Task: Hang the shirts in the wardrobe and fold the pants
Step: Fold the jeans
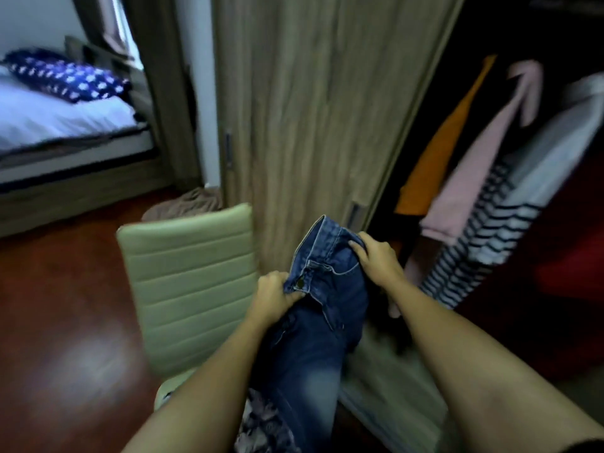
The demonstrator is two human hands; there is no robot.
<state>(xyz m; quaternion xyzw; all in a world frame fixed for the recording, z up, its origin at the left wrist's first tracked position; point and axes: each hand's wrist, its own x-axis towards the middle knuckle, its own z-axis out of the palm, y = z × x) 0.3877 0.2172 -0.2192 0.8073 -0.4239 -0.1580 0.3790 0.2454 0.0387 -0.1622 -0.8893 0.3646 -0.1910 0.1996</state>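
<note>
A pair of dark blue jeans [313, 325] hangs in front of me, held up by its waistband. My left hand [273, 294] grips the waistband at the button side. My right hand [376, 259] grips the far side of the waistband by the pocket. The legs drop down between my forearms toward a patterned cloth [264, 426] on the chair seat. In the open wardrobe [490, 93] at the right hang an orange shirt [438, 152], a pink shirt [480, 158] and a black-and-white striped shirt [490, 237].
A beige padded chair [189, 282] stands just left of the jeans, its backrest toward the wooden wardrobe door [310, 109]. A bed [58, 119] with a blue patterned pillow [65, 76] is at the far left. A brownish cloth [186, 204] lies on the dark red floor [65, 322].
</note>
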